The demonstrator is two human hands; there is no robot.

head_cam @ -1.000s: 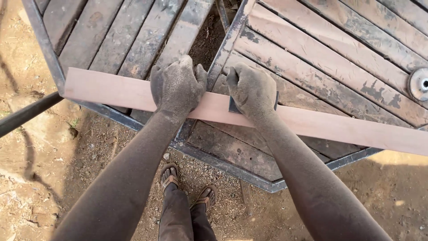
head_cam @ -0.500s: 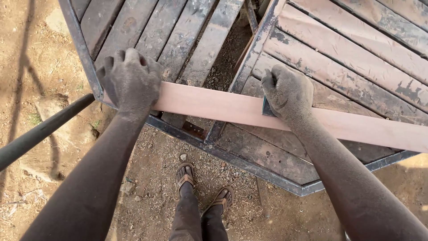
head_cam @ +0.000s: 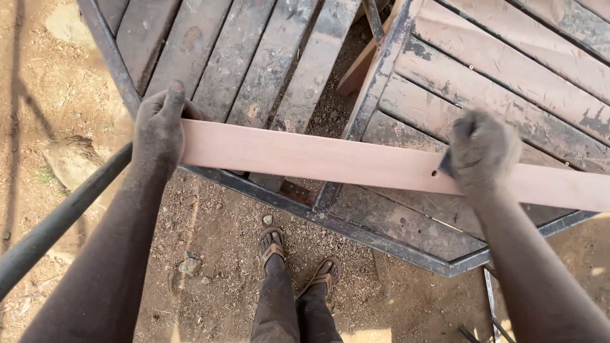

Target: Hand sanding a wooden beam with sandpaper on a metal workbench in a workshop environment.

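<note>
A metal-framed table [head_cam: 356, 228] with worn grey slats filled the upper part of the view, standing on bare dirt [head_cam: 210, 254]. Across its near edge lay a long, pale plank [head_cam: 318, 159], running from the left corner off past the right border and dipping slightly to the right. A dark pipe [head_cam: 57, 222] slanted up from the lower left toward the table's left corner.

The left hand [head_cam: 157, 130] was clamped over the plank's left end, fingers wrapped around it and the thumb pointing up along the frame. The right hand [head_cam: 481, 149] was further along the plank, well apart from the left, fingers curled tight around a small dark tool [head_cam: 447, 166] pressed against the board's top face; what the tool was could not be told. A small hole [head_cam: 433, 173] showed in the plank just left of it.

Below the table edge, two sandalled feet [head_cam: 298, 257] stood on the ground.
</note>
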